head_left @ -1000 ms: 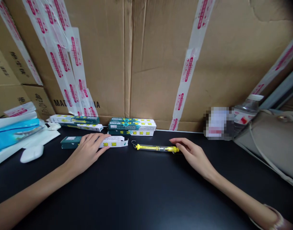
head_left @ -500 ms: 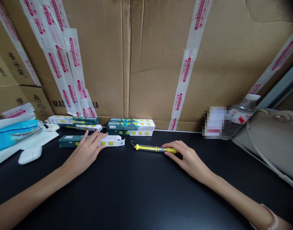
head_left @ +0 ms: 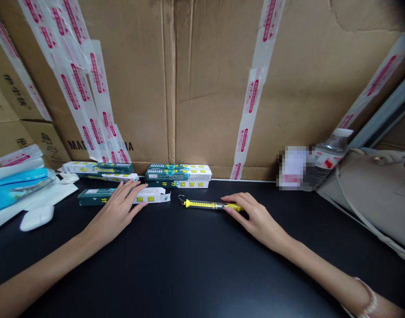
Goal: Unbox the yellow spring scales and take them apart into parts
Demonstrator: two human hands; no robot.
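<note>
The left hand (head_left: 114, 212) lies open, fingers resting across a green-and-white carton (head_left: 103, 197) near the back edge of the tabletop (head_left: 189, 265); the right hand (head_left: 255, 218) curls closed around one end of a yellow tubular spring scale (head_left: 202, 204); stacked cartons (head_left: 178, 176) sit behind.

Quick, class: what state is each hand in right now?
Left hand: open, resting on a green-and-white box.
Right hand: closed, holding a yellow tubular spring scale.

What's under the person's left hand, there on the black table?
The left hand lies across a long teal-and-white carton, which rests flat on the black tabletop. Both ends of the carton show, but the fingers cover its middle, so any printing there cannot be seen.
</note>
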